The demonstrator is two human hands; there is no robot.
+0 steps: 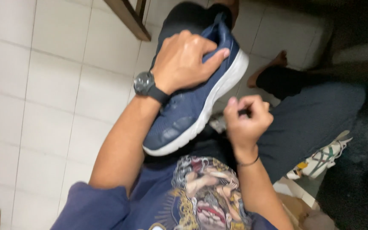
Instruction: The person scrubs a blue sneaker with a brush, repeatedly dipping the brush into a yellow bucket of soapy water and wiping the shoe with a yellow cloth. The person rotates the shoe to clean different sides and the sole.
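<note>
Left hand (184,64): gripping the navy sneaker (192,102) from above, fingers (218,54) curling over its upper near the heel; a dark watch (145,84) is sitting on the wrist.
Navy sneaker: being held up over the lap, white sole turned right, toe pointing at the person.
Right hand (245,119): curling shut just right of the sole; whatever it is pinching is too small to tell.
Floor (52,85): pale tiles; another sneaker (320,159) is lying beside the grey trouser leg.

Navy printed shirt (162,200), black wristwatch (145,84)
</note>
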